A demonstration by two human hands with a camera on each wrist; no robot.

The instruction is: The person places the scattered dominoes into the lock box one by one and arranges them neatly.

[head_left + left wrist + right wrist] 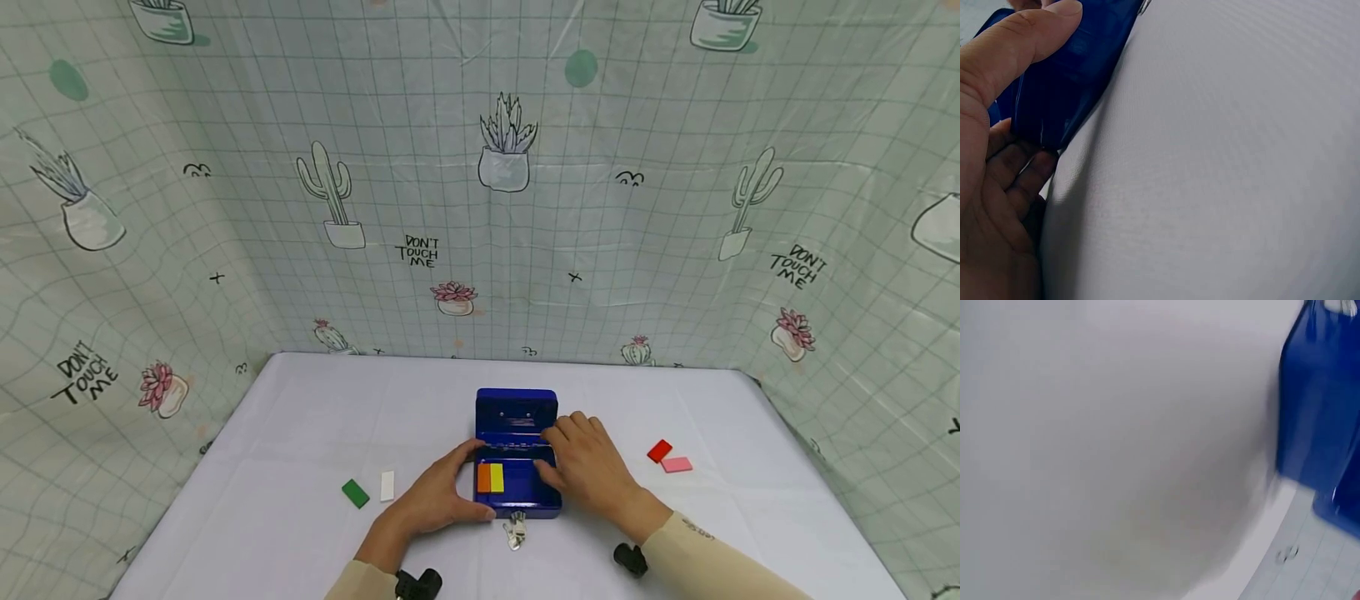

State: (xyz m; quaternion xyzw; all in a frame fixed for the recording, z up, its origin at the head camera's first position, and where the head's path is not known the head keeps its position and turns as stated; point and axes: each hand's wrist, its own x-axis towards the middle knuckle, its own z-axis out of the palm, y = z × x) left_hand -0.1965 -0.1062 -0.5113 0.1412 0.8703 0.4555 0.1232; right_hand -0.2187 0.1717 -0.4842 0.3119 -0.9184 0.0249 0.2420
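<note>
A blue cash box (517,502) lies with its lid (516,408) raised at the back. Side by side at the left inside it are an orange block (483,478) and a yellow block (497,477). My left hand (433,498) grips the box's left side, thumb at the front corner and fingers toward the back; the left wrist view shows the thumb (1029,37) over the blue metal. Over the right side reaches my right hand (588,465), its fingers near the lid hinge and its thumb extended over the inside. Keys (515,532) hang at the front.
On the white table (315,400), a green block (356,493) and a white block (387,486) lie left of the box. To the right are a red block (659,451) and a pink block (677,465). A patterned curtain (450,208) surrounds the table's back and sides.
</note>
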